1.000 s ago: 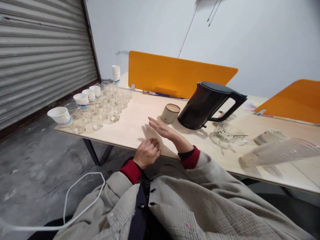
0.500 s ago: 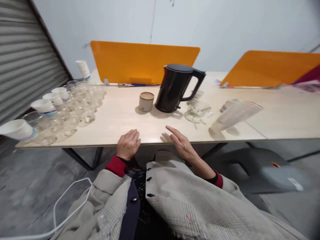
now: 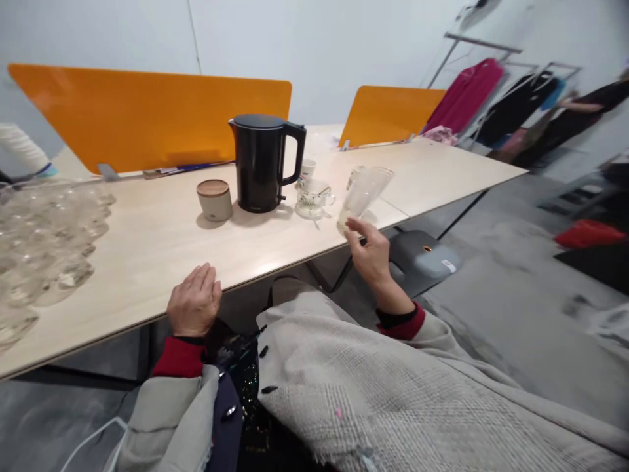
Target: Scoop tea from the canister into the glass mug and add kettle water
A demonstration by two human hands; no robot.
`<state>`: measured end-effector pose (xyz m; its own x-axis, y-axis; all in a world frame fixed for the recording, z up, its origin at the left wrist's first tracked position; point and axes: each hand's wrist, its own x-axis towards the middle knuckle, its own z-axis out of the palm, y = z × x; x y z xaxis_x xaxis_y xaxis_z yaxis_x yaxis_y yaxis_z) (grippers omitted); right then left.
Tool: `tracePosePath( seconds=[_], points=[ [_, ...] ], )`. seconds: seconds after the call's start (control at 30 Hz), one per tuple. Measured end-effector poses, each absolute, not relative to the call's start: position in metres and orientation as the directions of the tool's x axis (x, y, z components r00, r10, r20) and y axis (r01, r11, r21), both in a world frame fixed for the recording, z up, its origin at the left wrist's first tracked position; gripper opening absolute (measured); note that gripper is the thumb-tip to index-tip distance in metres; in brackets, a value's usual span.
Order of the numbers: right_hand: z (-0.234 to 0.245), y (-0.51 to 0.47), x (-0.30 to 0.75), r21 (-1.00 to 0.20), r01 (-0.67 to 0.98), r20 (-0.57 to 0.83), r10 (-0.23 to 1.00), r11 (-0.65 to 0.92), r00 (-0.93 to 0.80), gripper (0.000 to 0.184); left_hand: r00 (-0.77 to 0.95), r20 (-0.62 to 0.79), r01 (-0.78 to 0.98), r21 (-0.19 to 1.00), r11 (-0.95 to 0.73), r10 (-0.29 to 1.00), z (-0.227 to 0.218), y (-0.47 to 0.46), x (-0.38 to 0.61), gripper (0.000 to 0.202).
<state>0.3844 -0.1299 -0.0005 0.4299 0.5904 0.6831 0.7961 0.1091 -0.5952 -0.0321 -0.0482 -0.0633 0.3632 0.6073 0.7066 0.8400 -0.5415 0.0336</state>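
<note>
Tumbler: tall and clear, near the front edge of the table; single or nested, I cannot tell.
Right hand: grip loosely spread, thumb apart from fingers; contact with the tumbler's base unclear.
Left hand: fingers together at the table edge, palm hidden.
Handling: walls look thin, so light, even pressure low down would suit.
Teacup: glassy, left of the tumbler; knuckles should avoid it.
</note>
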Motion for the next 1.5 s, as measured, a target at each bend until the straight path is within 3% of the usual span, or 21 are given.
tracePosePath(
  seconds=[0.13, 0.27, 0.47, 0.63, 0.77, 0.97, 1.13, 1.3, 1.4, 1.5],
  points=[
    [0.027, -0.115, 0.442, -0.422, 0.903, 0.793, 0.451, -0.081, 0.41, 0.046, 0.364, 0.718, 0.823, 0.05, -0.566, 0.593, -0.065, -0.046, -0.033, 0.034],
    [0.057, -0.095, 0.471, -0.256, 0.948, 0.763, 0.563, -0.188, 0.318, 0.041, 0.348, 0.717, 0.807, 0.098, -0.582, 0.604, -0.068, -0.045, -0.034, 0.034],
    [0.073, -0.076, 0.472, -0.189, 0.945, 0.563, 0.759, -0.266, 0.326, 0.025, 0.344, 0.684, 0.827, 0.104, -0.553, 0.643, -0.066, -0.05, -0.033, 0.037],
    [0.072, -0.068, 0.474, -0.137, 0.907, 0.519, 0.751, -0.398, 0.408, 0.021, 0.383, 0.69, 0.849, -0.001, -0.528, 0.614, -0.061, -0.056, -0.03, 0.039],
    [0.071, -0.06, 0.476, -0.063, 0.881, 0.511, 0.744, -0.468, 0.431, 0.022, 0.392, 0.666, 0.856, -0.011, -0.518, 0.635, -0.06, -0.059, -0.029, 0.039],
    [0.071, -0.049, 0.483, -0.14, 0.866, 0.552, 0.688, -0.48, 0.471, 0.01, 0.38, 0.622, 0.858, 0.04, -0.512, 0.685, -0.06, -0.061, -0.028, 0.039],
    [0.077, -0.049, 0.485, -0.254, 0.865, 0.55, 0.671, -0.432, 0.497, 0.021, 0.374, 0.574, 0.856, 0.088, -0.509, 0.728, -0.058, -0.063, -0.028, 0.039],
    [0.092, -0.053, 0.478, -0.343, 0.83, 0.603, 0.574, -0.441, 0.554, 0.028, 0.379, 0.598, 0.86, 0.054, -0.508, 0.706, -0.059, -0.062, -0.028, 0.04],
    [0.106, -0.064, 0.468, -0.357, 0.865, 0.722, 0.483, -0.354, 0.495, 0.028, 0.38, 0.619, 0.858, 0.04, -0.511, 0.687, -0.06, -0.061, -0.029, 0.039],
    [0.119, -0.08, 0.445, -0.282, 0.952, 0.846, 0.436, -0.122, 0.307, 0.018, 0.377, 0.617, 0.855, 0.055, -0.516, 0.691, -0.06, -0.06, -0.029, 0.038]
  ],
)
